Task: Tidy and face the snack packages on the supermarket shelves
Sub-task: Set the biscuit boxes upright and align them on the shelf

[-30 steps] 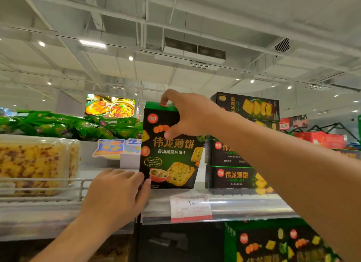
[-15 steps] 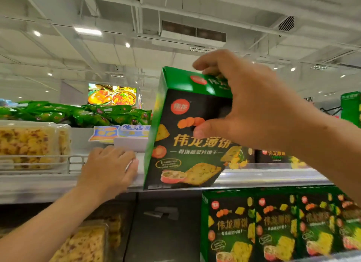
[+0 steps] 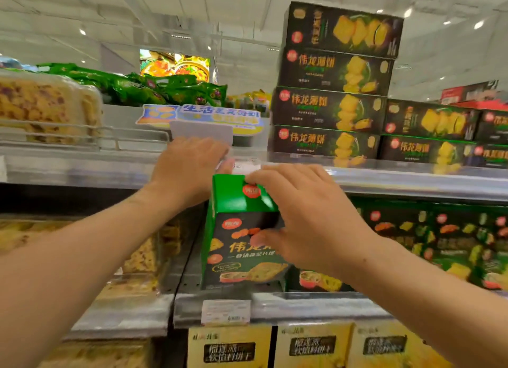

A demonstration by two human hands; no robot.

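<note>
Green-topped box (image 3: 236, 246) pinched by right hand (image 3: 308, 214), thumb in front.

I find the scene brightly and evenly lit from above: recessed ceiling spots (image 3: 478, 24) show as blown-out white dots at the upper right and upper left. Glare streaks run along the clear shelf-edge strip (image 3: 412, 179) across the middle of the frame. Shadows are soft, darkest under that shelf at centre left. Motion blur softens everything; print on the stacked dark boxes (image 3: 330, 106) at upper right is smeared. Wide-angle distortion bends lines toward the frame edges.
</note>
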